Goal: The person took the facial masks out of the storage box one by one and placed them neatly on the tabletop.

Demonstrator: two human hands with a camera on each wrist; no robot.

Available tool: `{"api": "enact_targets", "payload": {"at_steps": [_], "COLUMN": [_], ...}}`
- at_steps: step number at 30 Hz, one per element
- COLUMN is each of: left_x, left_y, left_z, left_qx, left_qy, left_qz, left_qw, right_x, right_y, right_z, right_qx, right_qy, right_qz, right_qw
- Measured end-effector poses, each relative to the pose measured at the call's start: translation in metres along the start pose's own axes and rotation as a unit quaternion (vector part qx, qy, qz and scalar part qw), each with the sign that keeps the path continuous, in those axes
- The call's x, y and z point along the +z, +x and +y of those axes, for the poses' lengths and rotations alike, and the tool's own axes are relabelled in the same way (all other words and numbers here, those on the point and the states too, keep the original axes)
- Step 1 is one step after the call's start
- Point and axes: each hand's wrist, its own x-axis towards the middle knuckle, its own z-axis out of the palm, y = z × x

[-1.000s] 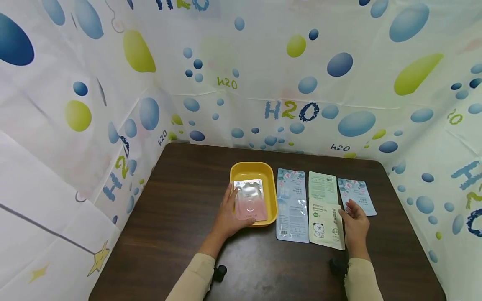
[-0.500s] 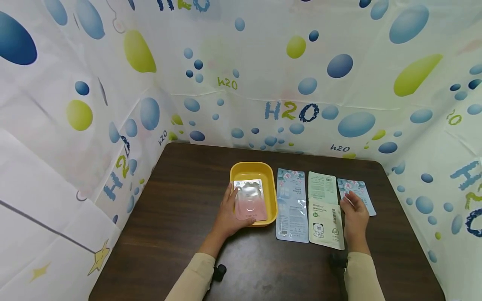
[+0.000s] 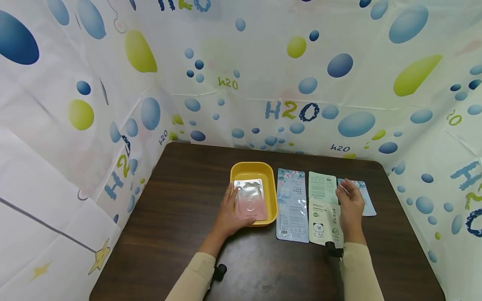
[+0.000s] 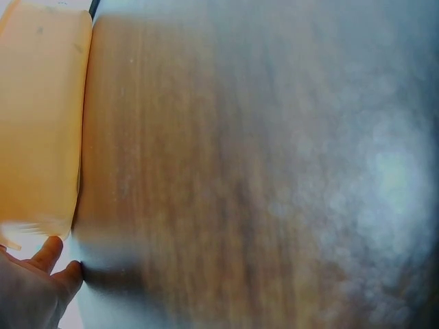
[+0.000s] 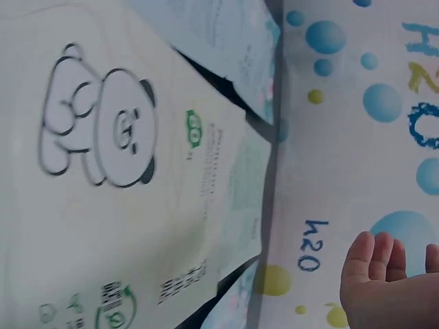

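Note:
A yellow tray (image 3: 273, 175) stands on the dark table, with a silver-and-pink sachet (image 3: 250, 200) inside it. My left hand (image 3: 229, 215) grips the tray's near left corner, fingers along the left side and thumb at the front rim beside the sachet. In the left wrist view, fingertips (image 4: 49, 252) meet the tray's corner (image 4: 41, 137). My right hand (image 3: 352, 207) hovers over a small blue floral packet (image 3: 370, 205), partly covering it, fingers loosely bent and holding nothing. Left of it lies a cream packet with a cartoon bear (image 3: 320, 215), also large in the right wrist view.
A green packet (image 3: 322, 186) lies above the cream one. Between them and the tray lies a long light-blue packet area (image 3: 291, 225) with flowers on top. Patterned cloth (image 3: 241, 62) rises behind and beside the brown wooden table (image 3: 169, 217).
My right hand has moved up and slightly left, from the cream packet's right edge to over the small blue packet. The left hand and tray stay put.

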Motion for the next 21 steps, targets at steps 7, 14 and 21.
{"api": "enact_targets", "payload": {"at_steps": [7,14,21], "left_x": [0.001,0.002,0.003], "left_y": [0.000,0.003,0.003], "left_z": [0.000,-0.002,-0.004], "left_qx": [0.005,0.026,0.023], "left_qy": [-0.003,0.003,0.000], "left_qz": [0.003,0.011,0.013], "left_qw": [1.0000,0.9996,0.9997], "right_x": [0.012,0.028,0.043], "right_y": [0.002,0.003,0.002], "right_z": [-0.014,-0.027,-0.036], "right_qx": [-0.021,-0.053,-0.073], "right_qy": [0.024,0.053,0.067], "right_qz": [-0.025,-0.036,-0.061], "right_qw": [0.9992,0.9965,0.9932]}}
